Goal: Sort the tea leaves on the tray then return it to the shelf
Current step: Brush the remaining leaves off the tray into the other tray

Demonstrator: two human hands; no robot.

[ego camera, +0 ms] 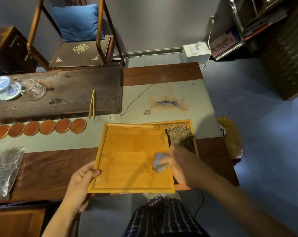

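Overall light: I see a dim room, cool grey-blue on wall and floor [264, 134], warmer on the wood.
Brightest area: the bamboo tray [131, 158] glows yellow-orange and looks close to oversaturated.
Shadows: a soft dark streak crosses the tray floor under the right hand [180, 165]; the right forearm reads very dark.
Blur: I get motion smear on the right hand and the grey cloth [159, 162] it holds; the left hand [81, 183] is sharp.
Glare: faint sheen on the plastic bag [4, 168] at left.
Distortion: wide-angle bending tilts the chair [73, 31] and shelves [264, 23] at the edges.
Corners: soft and murky, detail lost.
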